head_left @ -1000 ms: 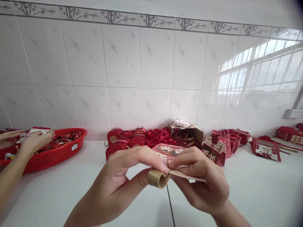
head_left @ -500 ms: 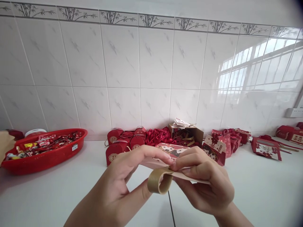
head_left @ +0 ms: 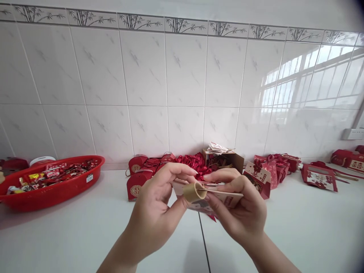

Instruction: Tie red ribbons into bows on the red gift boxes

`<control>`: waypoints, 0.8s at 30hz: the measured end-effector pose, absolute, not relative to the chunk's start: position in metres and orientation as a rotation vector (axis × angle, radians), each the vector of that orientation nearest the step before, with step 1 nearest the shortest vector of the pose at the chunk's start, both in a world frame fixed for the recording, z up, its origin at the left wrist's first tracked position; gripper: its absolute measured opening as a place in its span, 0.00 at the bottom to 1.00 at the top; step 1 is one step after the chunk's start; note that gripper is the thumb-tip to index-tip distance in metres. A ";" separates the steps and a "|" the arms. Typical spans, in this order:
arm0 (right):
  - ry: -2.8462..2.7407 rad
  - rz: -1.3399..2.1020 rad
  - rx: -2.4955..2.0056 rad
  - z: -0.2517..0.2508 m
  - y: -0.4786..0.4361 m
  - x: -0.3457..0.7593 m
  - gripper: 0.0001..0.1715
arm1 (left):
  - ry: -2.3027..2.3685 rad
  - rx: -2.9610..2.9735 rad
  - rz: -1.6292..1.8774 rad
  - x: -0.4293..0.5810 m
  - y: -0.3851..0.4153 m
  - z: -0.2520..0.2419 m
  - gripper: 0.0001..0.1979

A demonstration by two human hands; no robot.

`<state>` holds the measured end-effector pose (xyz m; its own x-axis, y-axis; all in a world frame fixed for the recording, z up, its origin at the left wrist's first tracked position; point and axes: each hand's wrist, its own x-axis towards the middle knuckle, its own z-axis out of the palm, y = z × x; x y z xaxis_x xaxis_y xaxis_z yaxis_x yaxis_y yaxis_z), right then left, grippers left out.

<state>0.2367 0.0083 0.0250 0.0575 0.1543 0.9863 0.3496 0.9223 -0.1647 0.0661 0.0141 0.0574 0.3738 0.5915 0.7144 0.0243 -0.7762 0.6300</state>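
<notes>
A printed paper gift box (head_left: 234, 200), cream and red, is held up in front of me above the table. A gold strap (head_left: 194, 192) forms a loop at its near edge. My right hand (head_left: 241, 204) pinches the box's edge, thumb below and fingers above, close beside the loop. Around the other side curves my left hand (head_left: 162, 206), its thumb against the strap loop and its fingertips at the box's far edge. The box's far side is mostly hidden by my fingers. A bit of red ribbon (head_left: 212, 218) hangs under it.
On the left stands a red basin (head_left: 57, 193) of wrapped candies. Red boxes (head_left: 138, 182), a ribbon heap (head_left: 192, 163) and an open carton (head_left: 237, 161) line the wall. To the right are a printed box (head_left: 263, 182), red bags (head_left: 274, 170) and a flat red bag (head_left: 320, 178).
Both hands have risen slightly and drawn closer together with the gift box. The box has tilted, showing more of its printed underside, and the strap loop looks smaller.
</notes>
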 end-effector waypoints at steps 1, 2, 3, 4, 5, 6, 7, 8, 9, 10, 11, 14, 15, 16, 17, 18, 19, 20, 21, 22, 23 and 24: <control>-1.516 -0.104 -0.419 0.024 0.009 0.236 0.14 | 0.559 2.103 1.436 0.068 0.014 0.057 0.11; -1.519 -0.053 -0.426 0.023 0.009 0.236 0.14 | 0.585 2.096 1.453 0.069 0.014 0.057 0.11; -1.526 -0.007 -0.427 0.022 0.010 0.235 0.14 | 0.602 2.086 1.469 0.070 0.013 0.058 0.10; -1.534 0.032 -0.426 0.022 0.010 0.235 0.14 | 0.612 2.070 1.487 0.071 0.012 0.058 0.10; -1.539 0.060 -0.421 0.022 0.010 0.235 0.14 | 0.618 2.053 1.507 0.072 0.012 0.057 0.09; -1.541 0.078 -0.414 0.022 0.010 0.235 0.15 | 0.624 2.035 1.527 0.073 0.011 0.057 0.09; -1.539 0.088 -0.405 0.022 0.010 0.234 0.15 | 0.628 2.020 1.543 0.074 0.010 0.057 0.08; -1.535 0.091 -0.398 0.022 0.010 0.234 0.15 | 0.626 2.016 1.548 0.074 0.010 0.057 0.08; -1.529 0.087 -0.391 0.022 0.010 0.234 0.15 | 0.622 2.022 1.540 0.074 0.010 0.056 0.09; -1.525 0.079 -0.388 0.022 0.010 0.234 0.15 | 0.617 2.034 1.527 0.074 0.011 0.056 0.09; -1.521 0.069 -0.384 0.022 0.010 0.233 0.15 | 0.613 2.048 1.515 0.074 0.011 0.056 0.09; -1.514 0.051 -0.395 0.022 0.011 0.233 0.15 | 0.617 2.066 1.516 0.074 0.013 0.056 0.10; -1.512 0.050 -0.402 0.022 0.011 0.233 0.15 | 0.620 2.062 1.526 0.074 0.013 0.055 0.11; -1.508 0.056 -0.410 0.021 0.010 0.232 0.14 | 0.622 2.062 1.531 0.075 0.013 0.055 0.12; -1.503 0.069 -0.419 0.021 0.010 0.232 0.14 | 0.625 2.061 1.535 0.075 0.013 0.055 0.13; -1.496 0.093 -0.428 0.021 0.009 0.232 0.14 | 0.631 2.059 1.536 0.076 0.013 0.055 0.13; -1.485 0.129 -0.437 0.021 0.009 0.231 0.13 | 0.636 2.054 1.533 0.076 0.013 0.055 0.14; -1.470 0.178 -0.449 0.021 0.009 0.230 0.13 | 0.641 2.043 1.526 0.076 0.013 0.054 0.14; -1.451 0.228 -0.464 0.021 0.008 0.230 0.13 | 0.648 2.025 1.517 0.077 0.014 0.054 0.14; -1.430 0.277 -0.482 0.021 0.009 0.229 0.12 | 0.660 2.000 1.505 0.077 0.015 0.054 0.13; -1.405 0.324 -0.501 0.021 0.009 0.228 0.12 | 0.678 1.973 1.486 0.077 0.016 0.054 0.13; -1.379 0.372 -0.520 0.021 0.010 0.227 0.12 | 0.697 1.945 1.473 0.078 0.017 0.054 0.13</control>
